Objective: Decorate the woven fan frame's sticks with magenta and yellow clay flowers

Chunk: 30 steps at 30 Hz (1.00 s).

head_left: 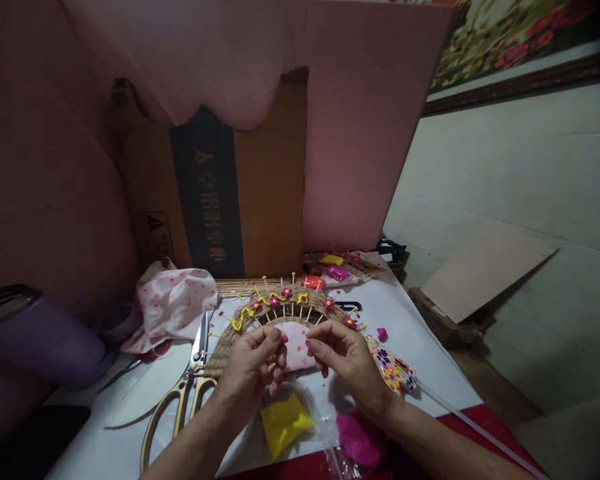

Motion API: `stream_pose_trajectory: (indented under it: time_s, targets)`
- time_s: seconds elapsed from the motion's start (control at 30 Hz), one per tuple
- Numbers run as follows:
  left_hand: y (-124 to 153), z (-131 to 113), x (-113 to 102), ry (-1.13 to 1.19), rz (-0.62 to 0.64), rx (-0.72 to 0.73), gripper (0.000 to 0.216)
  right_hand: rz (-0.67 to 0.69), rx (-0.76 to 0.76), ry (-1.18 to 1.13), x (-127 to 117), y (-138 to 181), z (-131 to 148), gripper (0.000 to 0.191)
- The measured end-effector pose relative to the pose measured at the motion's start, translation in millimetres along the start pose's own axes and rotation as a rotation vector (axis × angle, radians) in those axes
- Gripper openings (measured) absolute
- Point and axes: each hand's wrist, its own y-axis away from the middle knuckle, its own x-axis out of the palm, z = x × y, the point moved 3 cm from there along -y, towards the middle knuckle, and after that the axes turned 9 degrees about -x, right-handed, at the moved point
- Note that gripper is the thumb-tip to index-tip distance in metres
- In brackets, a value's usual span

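Observation:
My left hand (253, 357) is closed in a pinch, with a tiny bit of magenta modelling clay (284, 339) at its thumb and fingertip. Facing it, my right hand (347, 357) pinches another small magenta bit (309, 344). The hands are apart, above the near side of an arched, twine-wrapped craft piece (225, 350). Yellow-tipped sticks, magenta and yellow clay flowers (329, 304) and a wavy yellow clay strip (245, 315) decorate its arch. Dotted fabric (296, 347) fills its middle, partly hidden by my hands.
Gold-handled scissors (180, 393) lie left of my forearm. Yellow clay (286, 423) and magenta clay (360, 440) sit in front with clear plastic. A flower-patterned glue gun (393, 370) is at right, dotted cloth (175, 303) at left. Cardboard (270, 187) stands behind.

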Motion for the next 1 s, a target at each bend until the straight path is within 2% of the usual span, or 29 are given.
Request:
stream_pose_trajectory:
  time_s: [0.23,0.43,0.53,0.67,0.77,1.0]
  targets:
    - [-3.2,-0.1,-3.0,0.084,0.067,-0.012,0.021,-0.005,-0.014,0.020,-0.1,0.1,-2.5,0.018]
    - [-3.8,1.2,-6.0,0.077,0.027,-0.022,0.024,0.040,-0.032,0.038,1.6,0.7,2.0,0.024]
    - [-4.4,1.7,-7.3,0.035,-0.009,-0.036,0.030,0.083,0.034,-0.044,5.2,1.1,2.3,0.028]
    - [-6.7,0.4,-10.8,0.017,-0.066,0.001,0.030,0.091,0.142,-0.144,7.7,-2.9,-1.6,0.021]
    - [-7.4,-1.6,-13.4,0.002,-0.094,0.033,0.029,0.118,0.213,-0.093,11.0,-9.3,-1.0,0.017]
    - [-8.2,-7.0,-19.9,0.011,-0.104,0.056,0.030,0.241,-0.150,0.427,30.0,-25.1,25.3,0.017]
